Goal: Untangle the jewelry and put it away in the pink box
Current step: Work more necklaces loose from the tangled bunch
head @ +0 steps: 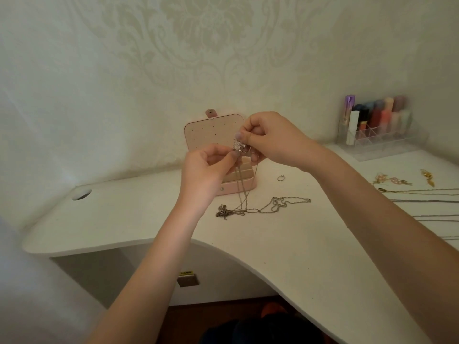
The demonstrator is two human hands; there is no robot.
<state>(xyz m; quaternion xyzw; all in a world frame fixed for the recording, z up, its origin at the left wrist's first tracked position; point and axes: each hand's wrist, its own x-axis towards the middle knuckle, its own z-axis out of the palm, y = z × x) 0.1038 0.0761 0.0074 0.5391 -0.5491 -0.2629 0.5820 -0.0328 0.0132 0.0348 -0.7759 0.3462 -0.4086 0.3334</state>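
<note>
The pink box stands open at the back of the white desk, its lid upright against the wall. Just in front of it, my left hand and my right hand both pinch a small sparkling pendant on a thin silver chain. The chain hangs down from my fingers and ends in a tangled heap of silver chain lying on the desk before the box.
A small ring lies right of the box. Pink and gold earrings and several stretched-out chains lie at the right edge. A clear organizer with cosmetics stands back right. A cable hole is at the left.
</note>
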